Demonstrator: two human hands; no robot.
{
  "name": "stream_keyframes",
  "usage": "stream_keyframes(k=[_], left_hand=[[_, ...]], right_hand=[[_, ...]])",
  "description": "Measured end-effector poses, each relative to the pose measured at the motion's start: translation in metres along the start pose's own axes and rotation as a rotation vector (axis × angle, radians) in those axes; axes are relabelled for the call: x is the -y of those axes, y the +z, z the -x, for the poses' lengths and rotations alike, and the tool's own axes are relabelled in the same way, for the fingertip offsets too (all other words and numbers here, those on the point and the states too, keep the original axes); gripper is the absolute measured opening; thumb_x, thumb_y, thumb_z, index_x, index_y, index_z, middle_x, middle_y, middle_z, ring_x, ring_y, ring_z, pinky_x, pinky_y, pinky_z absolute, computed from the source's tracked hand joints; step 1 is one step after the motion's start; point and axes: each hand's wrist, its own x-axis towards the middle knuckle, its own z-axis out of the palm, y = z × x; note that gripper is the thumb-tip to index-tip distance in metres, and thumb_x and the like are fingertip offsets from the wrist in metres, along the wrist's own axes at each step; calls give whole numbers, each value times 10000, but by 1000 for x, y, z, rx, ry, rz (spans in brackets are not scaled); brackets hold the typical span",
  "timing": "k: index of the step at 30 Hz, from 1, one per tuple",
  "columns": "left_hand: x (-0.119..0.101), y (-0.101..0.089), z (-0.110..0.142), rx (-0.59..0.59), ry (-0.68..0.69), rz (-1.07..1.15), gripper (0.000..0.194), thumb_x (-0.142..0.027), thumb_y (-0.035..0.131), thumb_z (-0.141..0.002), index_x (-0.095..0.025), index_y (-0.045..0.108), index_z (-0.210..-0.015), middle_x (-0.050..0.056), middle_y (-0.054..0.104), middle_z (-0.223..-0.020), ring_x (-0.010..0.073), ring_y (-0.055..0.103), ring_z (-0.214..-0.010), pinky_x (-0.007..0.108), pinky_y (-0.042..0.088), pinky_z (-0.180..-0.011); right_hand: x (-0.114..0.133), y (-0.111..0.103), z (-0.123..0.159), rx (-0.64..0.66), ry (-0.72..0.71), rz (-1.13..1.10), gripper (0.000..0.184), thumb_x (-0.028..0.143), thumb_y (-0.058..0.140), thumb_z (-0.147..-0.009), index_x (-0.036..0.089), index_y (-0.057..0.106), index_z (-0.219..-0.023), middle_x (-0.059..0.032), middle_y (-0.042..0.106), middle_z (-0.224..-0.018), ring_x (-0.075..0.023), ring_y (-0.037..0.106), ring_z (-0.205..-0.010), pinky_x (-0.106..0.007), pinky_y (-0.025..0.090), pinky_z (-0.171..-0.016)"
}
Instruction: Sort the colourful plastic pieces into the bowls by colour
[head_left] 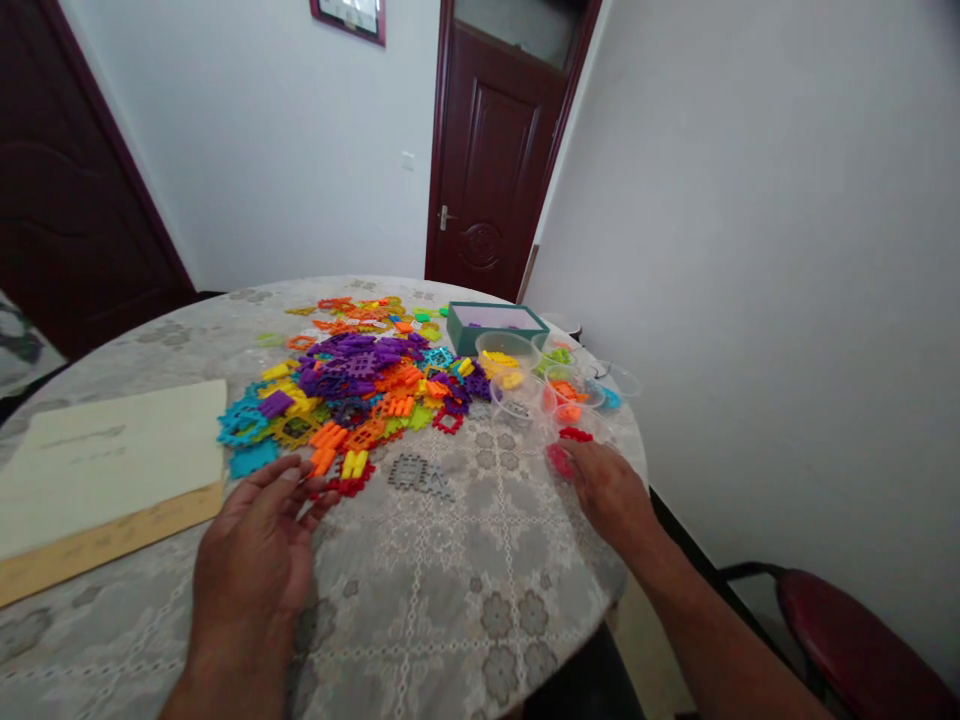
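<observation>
My left hand [259, 545] is at the near edge of a heap of plastic building pieces, its fingers curved and apart. Just beyond its fingertips are an orange piece [325, 446], a yellow piece [355, 464] and a partly covered red piece [349, 487]. On the right, my right hand [611, 492] has its fingers closed beside a clear plastic cup holding red pieces [575, 434]. A pinkish-red piece [559, 460] shows at those fingertips; whether it is gripped or seen through the cup's wall is unclear. Grey lattice pieces [409, 471] lie between the hands.
Purple pieces [352, 362] top the heap. Behind it on the right stands a green box [466, 338]. Several clear cups hold sorted colours, including yellow pieces [501, 360] and orange pieces [568, 392]. Paper [127, 450] lies left on the patterned tablecloth [435, 570]. A red chair [855, 630] stands lower right.
</observation>
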Motion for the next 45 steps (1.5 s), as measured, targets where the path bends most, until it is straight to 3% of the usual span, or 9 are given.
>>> stream_keyframes(k=[6,11,15,20,25,30,33,41,45], left_hand=[[4,-3,1,0,26,12,305,-247,811,-630,-187,706,-910,-1,704,-928,135,652,-714,267,593,-589],[0,-2,5,-5,22,40,330,-271,800,-647,-174,704,-948,10,690,-929,127,628,-704,259,568,-588],[-6,0,9,-49,30,57,342,-266,803,-642,-175,691,-951,20,694,-950,133,635,-760,262,562,-645],[-29,1,13,-58,88,74,333,-284,790,-650,-189,680,-951,22,693,-980,171,666,-893,303,563,-762],[-35,-1,6,-27,76,-2,370,-336,805,-640,-192,679,-957,23,681,-1000,182,660,-903,301,534,-752],[-19,0,-2,19,40,-151,423,-380,776,-674,-182,686,-1036,61,708,-1016,220,668,-987,312,522,-780],[-13,-2,-5,28,59,-250,434,-391,761,-704,-187,693,-1081,88,726,-1103,244,670,-1066,352,531,-866],[-2,-17,-18,101,92,-530,438,-380,778,-751,-225,726,-1157,119,751,-1142,271,717,-1013,380,558,-845],[1,-17,-11,160,108,-621,388,-408,754,-790,-222,740,-1131,114,768,-1079,269,720,-945,355,539,-770]], right_hand=[[-3,-3,6,8,-30,0,383,116,460,-979,166,639,-1314,-152,718,-1250,-291,681,-1126,-449,547,-984],[5,-10,8,-128,-91,-49,349,165,470,-996,172,638,-1303,-169,693,-1242,-318,653,-1156,-519,533,-1019],[41,-29,2,-212,-185,-214,324,259,548,-1007,195,611,-1319,-165,659,-1286,-327,614,-1227,-549,498,-1086],[100,-38,-28,15,-345,-428,355,288,551,-1021,237,594,-1370,-140,621,-1390,-295,593,-1310,-518,507,-1117],[150,-4,-77,196,-507,-531,337,225,566,-999,201,631,-1329,-140,680,-1327,-281,637,-1237,-500,523,-1092],[200,47,-113,181,-677,-541,445,67,466,-988,181,624,-1389,-124,626,-1452,-251,547,-1350,-469,399,-1197],[219,65,-126,190,-740,-464,458,104,498,-1004,220,603,-1435,-91,592,-1503,-269,448,-1430,-495,319,-1230],[218,50,-122,249,-716,-293,250,219,553,-996,174,657,-1218,-131,677,-1215,-287,554,-1159,-446,406,-1048],[200,34,-111,348,-682,-406,193,194,622,-900,174,636,-1092,-101,675,-1058,-243,582,-993,-362,430,-902]])
